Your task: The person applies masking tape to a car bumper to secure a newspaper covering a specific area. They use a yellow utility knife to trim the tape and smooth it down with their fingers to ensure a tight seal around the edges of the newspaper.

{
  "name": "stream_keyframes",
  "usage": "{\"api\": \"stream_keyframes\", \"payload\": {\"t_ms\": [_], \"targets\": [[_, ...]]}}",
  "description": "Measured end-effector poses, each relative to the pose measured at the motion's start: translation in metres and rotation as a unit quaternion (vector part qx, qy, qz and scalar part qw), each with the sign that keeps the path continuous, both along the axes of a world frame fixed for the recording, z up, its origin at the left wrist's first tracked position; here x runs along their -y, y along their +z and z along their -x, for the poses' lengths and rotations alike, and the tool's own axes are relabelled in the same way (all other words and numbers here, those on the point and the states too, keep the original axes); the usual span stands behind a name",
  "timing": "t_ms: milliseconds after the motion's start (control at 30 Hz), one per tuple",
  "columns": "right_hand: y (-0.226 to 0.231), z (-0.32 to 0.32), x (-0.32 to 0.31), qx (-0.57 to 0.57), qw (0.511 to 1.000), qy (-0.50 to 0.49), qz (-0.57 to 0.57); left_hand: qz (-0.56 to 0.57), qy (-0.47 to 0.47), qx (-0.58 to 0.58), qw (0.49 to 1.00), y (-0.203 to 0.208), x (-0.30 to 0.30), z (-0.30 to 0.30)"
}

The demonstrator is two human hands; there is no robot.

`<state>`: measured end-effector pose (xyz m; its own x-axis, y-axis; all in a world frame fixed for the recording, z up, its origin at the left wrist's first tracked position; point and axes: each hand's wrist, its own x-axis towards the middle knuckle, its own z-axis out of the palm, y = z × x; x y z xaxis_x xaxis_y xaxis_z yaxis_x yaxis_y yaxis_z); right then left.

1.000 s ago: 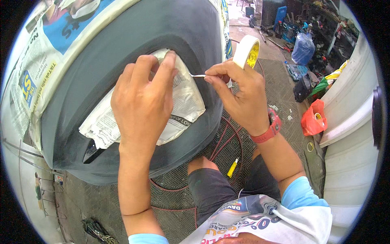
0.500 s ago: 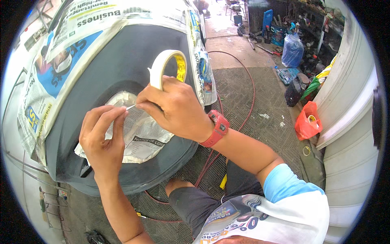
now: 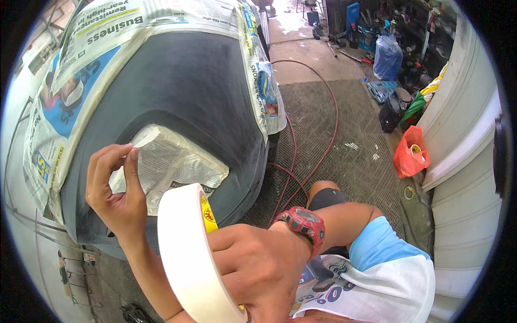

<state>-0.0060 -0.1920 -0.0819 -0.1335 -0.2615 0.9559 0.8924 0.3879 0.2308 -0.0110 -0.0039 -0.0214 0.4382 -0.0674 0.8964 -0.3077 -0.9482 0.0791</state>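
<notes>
Between the thumb and fingertips of my left hand (image 3: 116,188) is a short torn strip of masking tape (image 3: 147,138). It hangs over the newspaper patch (image 3: 169,159), which covers a recess in the dark grey car bumper (image 3: 194,70); I cannot tell if the strip touches it. Close to the camera, my right hand (image 3: 258,264) is closed on a roll of cream masking tape (image 3: 188,258), its fingers hooked into the yellow-printed core. A red watch sits on my right wrist. The right fingertips are hidden behind the hand and roll.
Taped newspaper sheets (image 3: 113,27) surround the bumper's upper edges. A red hose (image 3: 335,107) loops across the patterned floor mat (image 3: 350,124). Along the right lie an orange bag (image 3: 410,153), a blue plastic bag (image 3: 386,59) and tools, beside a white ribbed wall (image 3: 463,215).
My hands have parted. The right hand and tape roll moved down and nearer the camera, while the left moved slightly left, keeping a torn tape strip in its pinch.
</notes>
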Motion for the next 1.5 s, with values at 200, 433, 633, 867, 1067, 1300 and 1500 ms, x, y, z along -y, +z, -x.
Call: {"api": "stream_keyframes", "payload": {"t_ms": [200, 433, 633, 867, 1067, 1300, 1500], "targets": [[-0.018, 0.005, 0.005, -0.027, 0.993, 0.020, 0.112, -0.003, 0.007, 0.009, 1.000, -0.001, -0.002, -0.003], [-0.020, -0.086, -0.001, -0.253, 0.923, -0.233, 0.175, -0.178, 0.015, 0.066, 0.982, -0.006, -0.019, -0.020], [-0.017, -0.118, -0.033, -0.245, 0.917, -0.252, 0.191, -0.206, 0.008, 0.089, 0.974, -0.010, -0.031, -0.029], [-0.007, -0.132, -0.040, -0.203, 0.925, -0.287, 0.143, -0.217, 0.011, 0.090, 0.972, -0.001, -0.035, -0.028], [0.002, -0.136, -0.025, -0.120, 0.898, -0.388, 0.168, -0.214, 0.053, 0.089, 0.971, 0.007, -0.042, -0.014], [0.011, -0.132, -0.022, -0.071, 0.885, -0.423, 0.181, -0.283, 0.062, 0.050, 0.956, 0.008, -0.020, -0.022], [0.012, -0.131, -0.025, -0.085, 0.888, -0.419, 0.172, -0.283, 0.074, 0.042, 0.955, 0.012, -0.019, -0.025]]}}
